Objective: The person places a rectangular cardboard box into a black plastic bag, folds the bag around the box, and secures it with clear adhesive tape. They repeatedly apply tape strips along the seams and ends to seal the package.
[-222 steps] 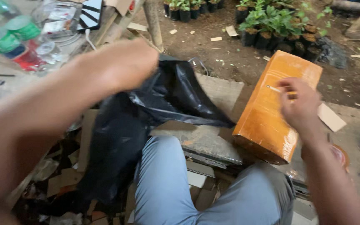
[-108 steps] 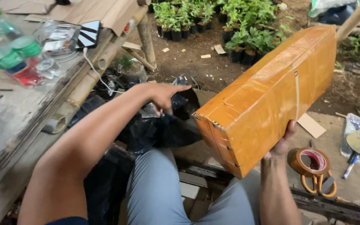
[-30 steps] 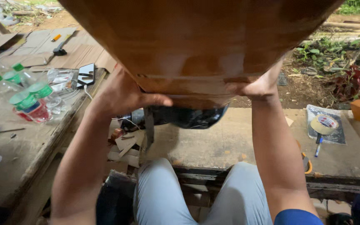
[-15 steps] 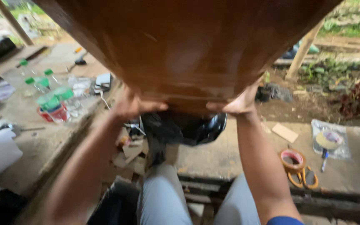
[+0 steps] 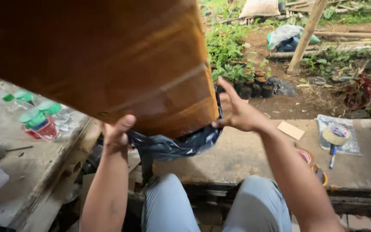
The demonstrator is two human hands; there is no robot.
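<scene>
Box lifted high over the black bag, held by 2 hands

The big tape-wrapped cardboard box [image 5: 95,60] now fills the upper left of the view, raised close to the camera and tilted, where a few seconds ago it lay low by the right knee and then stood on edge. The left hand [image 5: 117,134] cups its lower edge from beneath, fingers curled against the cardboard; the right hand [image 5: 237,112] is spread, fingers wide, pressing the lower right corner. Directly under the box the black plastic bag [image 5: 174,144] hangs bunched between the wrists, touching the box's bottom edge, so the box looks poised above the bag's mouth. On the desk at left stand green-capped bottles [image 5: 35,118]; at right lie a roll of tape [image 5: 336,134] and a pen [image 5: 332,157].
</scene>
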